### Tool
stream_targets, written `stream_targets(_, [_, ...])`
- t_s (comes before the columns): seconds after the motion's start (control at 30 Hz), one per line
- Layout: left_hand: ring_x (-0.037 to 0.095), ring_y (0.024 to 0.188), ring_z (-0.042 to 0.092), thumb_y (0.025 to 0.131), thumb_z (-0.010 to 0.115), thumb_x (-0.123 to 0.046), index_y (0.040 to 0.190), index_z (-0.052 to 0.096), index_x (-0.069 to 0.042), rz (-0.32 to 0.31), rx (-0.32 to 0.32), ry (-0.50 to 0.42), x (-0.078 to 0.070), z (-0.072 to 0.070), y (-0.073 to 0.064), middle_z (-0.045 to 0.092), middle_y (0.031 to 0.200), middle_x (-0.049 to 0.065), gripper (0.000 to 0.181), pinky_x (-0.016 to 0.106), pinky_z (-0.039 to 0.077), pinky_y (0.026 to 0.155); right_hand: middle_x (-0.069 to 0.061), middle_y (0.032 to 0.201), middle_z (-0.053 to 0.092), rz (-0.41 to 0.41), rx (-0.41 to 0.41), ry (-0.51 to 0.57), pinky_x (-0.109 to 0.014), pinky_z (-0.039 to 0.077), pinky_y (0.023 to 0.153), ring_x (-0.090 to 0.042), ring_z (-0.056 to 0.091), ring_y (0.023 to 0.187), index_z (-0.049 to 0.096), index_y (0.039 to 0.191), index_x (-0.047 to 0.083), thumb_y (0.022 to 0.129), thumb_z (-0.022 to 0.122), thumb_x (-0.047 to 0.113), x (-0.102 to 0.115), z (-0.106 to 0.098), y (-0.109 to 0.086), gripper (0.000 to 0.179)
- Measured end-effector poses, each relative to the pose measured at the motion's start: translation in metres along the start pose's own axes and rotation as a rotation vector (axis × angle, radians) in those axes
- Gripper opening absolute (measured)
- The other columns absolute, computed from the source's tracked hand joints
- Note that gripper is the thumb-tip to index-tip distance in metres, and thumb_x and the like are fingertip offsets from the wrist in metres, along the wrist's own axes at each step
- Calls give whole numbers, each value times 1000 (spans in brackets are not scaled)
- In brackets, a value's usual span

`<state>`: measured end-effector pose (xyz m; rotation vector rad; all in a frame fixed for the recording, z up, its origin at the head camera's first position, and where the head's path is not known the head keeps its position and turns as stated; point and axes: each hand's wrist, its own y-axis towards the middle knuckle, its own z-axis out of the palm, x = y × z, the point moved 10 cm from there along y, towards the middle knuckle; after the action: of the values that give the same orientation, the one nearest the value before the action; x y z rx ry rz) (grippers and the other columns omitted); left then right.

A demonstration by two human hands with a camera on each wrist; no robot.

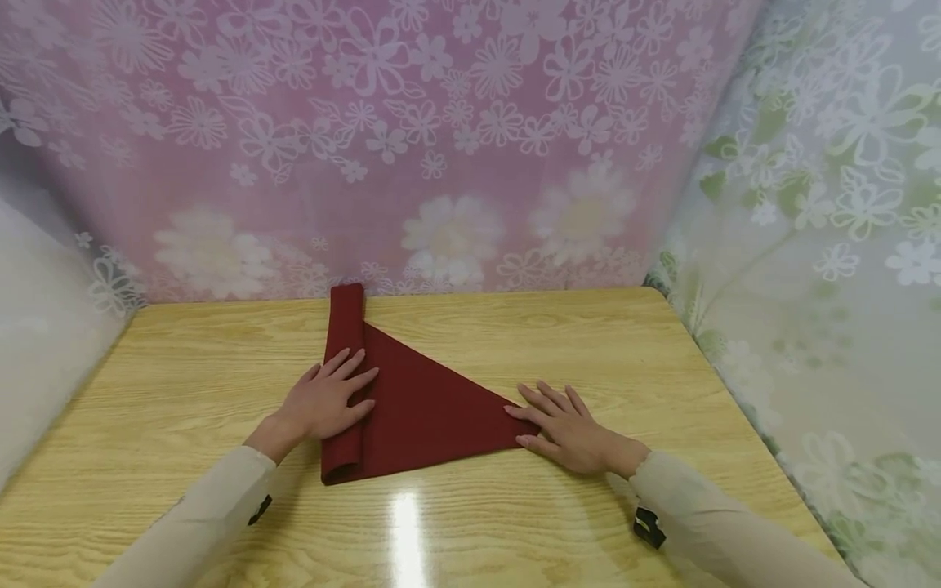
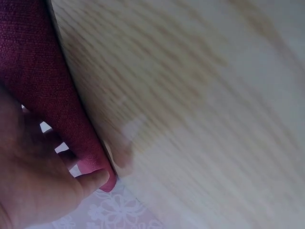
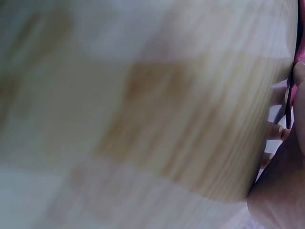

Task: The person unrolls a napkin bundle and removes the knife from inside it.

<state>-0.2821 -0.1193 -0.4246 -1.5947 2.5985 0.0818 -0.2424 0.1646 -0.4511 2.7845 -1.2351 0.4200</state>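
A dark red cloth [image 1: 434,400] lies on the wooden table, its left side rolled into a thick upright band and the rest tapering flat to a point at the right. Across the rolled band [image 1: 345,318] rests my left hand [image 1: 323,400], fingers spread over it. In the left wrist view the thumb of that hand [image 2: 38,167] lies along the roll's side [image 2: 33,57]. My right hand [image 1: 569,433] touches the cloth's pointed right end with fingers extended, covering the tip. Only a sliver of cloth [image 3: 301,52] shows beside the right hand [image 3: 281,176] in the right wrist view.
The light wooden table [image 1: 220,351] reaches a pink flowered backdrop [image 1: 441,163] behind it. A pale flowered curtain [image 1: 831,286] hangs along the right side, and a whitish one [image 1: 44,327] on the left. The roll's far end stands at the table's back edge.
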Motion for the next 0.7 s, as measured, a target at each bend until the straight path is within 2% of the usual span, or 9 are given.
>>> stream_targets(0.4, [30,131,15,90,45,-39,135,41,-17,-14,22,-40,11,2,-5,22,144,9,50,56,19,98,-4,147,12,-10,-16,4,-59,1,98,-29,4,133,31,138,30,93,33,47,2,-2,-1,49])
stream_targets(0.7, [30,131,16,90,45,-33,135,41,-17,-8,10,-79,16,1,-6,22,144,10,48,56,20,97,-1,148,9,7,-3,4,-56,-1,100,-26,0,133,28,139,32,93,31,49,0,0,-1,49])
